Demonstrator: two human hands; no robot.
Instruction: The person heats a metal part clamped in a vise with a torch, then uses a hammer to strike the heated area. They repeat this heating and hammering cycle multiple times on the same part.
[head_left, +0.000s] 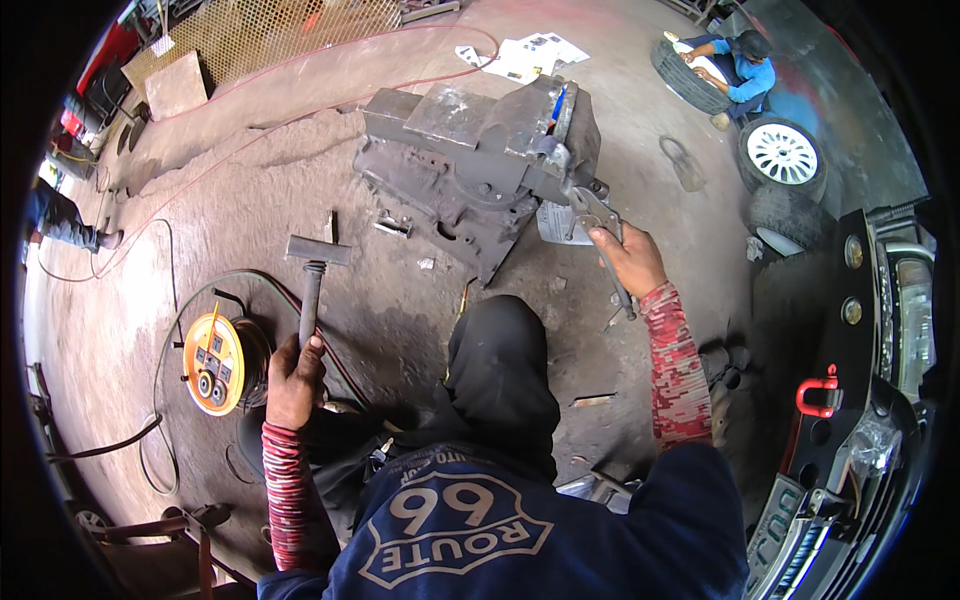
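My left hand point(296, 385) is closed around the handle of a hammer point(312, 295), held upright at the left with its metal head on top. To the right, my right hand point(635, 262) grips a pair of locking pliers point(594, 212). The pliers' jaws reach the near right end of a big worn bench vise point(455, 140), by its screw end. Whether they clamp a small part there, I cannot tell. A blue pen-like thing point(558, 104) lies on top of the vise. Under the pliers is a pale plate or sheet point(562, 224).
An orange cable reel point(213, 362) with hoses stands at the left. Loose metal pieces point(393, 224) lie by the vise. A vehicle bumper with a red shackle point(818, 392) is at the right. Beyond sit wheels point(783, 156) and a person point(748, 75) handling a tyre. Papers point(525, 57) lie farther back.
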